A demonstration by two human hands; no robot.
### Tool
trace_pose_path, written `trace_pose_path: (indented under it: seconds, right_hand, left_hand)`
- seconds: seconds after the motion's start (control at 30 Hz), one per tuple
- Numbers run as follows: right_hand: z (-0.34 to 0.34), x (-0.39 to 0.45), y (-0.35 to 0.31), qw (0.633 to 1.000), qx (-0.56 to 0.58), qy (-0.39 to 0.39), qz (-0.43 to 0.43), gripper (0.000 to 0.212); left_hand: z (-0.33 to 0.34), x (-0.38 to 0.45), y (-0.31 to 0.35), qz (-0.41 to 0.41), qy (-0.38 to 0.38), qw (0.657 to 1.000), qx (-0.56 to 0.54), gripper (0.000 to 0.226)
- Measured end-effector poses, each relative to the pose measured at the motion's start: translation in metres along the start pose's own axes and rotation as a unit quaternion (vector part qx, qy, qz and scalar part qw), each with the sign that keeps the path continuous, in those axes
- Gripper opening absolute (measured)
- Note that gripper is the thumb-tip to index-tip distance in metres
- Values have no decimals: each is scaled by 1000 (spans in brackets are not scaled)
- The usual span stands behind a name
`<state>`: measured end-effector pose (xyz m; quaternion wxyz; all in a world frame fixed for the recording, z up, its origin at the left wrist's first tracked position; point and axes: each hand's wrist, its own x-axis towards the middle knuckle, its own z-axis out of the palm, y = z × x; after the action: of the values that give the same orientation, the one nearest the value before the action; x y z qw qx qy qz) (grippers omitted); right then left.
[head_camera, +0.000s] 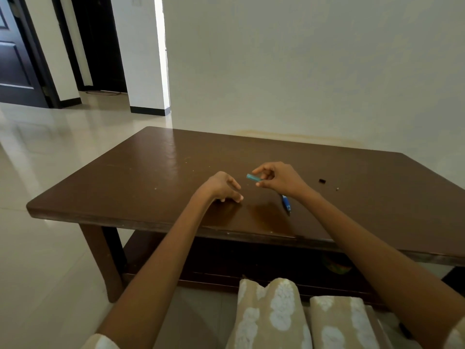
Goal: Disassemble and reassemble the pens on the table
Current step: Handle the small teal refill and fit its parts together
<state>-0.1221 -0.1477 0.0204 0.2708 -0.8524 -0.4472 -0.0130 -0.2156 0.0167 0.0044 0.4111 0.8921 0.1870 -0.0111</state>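
My right hand point(275, 178) pinches a short teal pen piece point(253, 178) between thumb and fingers, just above the brown table point(141, 182). My left hand point(224, 187) is beside it to the left, fingers loosely curled with the tips resting on the tabletop and nothing seen in it. A blue pen point(286, 204) lies on the table, partly hidden under my right wrist. A small black pen part point(322, 181) and a tiny pale part point(337, 189) lie to the right of my right hand.
The table stands against a white wall, with a lower shelf point(226, 263) under its top. My knees in patterned beige cloth point(276, 316) are close to the front edge. Glossy tiled floor point(50, 172) spreads to the left.
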Motion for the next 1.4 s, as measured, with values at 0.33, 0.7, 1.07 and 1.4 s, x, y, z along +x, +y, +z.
trace_pose_path:
  seconds: [0.33, 0.7, 1.07, 1.4]
  right_hand:
    - [-5, -4, 0, 1000, 10, 3, -4, 35]
    - [5, 5, -9, 982, 172, 81, 10, 31]
    - [22, 38, -25, 974, 206, 95, -8, 22]
    - [47, 64, -14, 993, -103, -58, -9, 30]
  left_hand:
    - [6, 6, 14, -40, -2, 997, 62, 31]
    - [-6, 3, 8, 122, 55, 963, -232, 37]
    - [-11, 11, -3, 196, 158, 923, -292, 12]
    - [-12, 38, -16, 137, 278, 872, -379, 18]
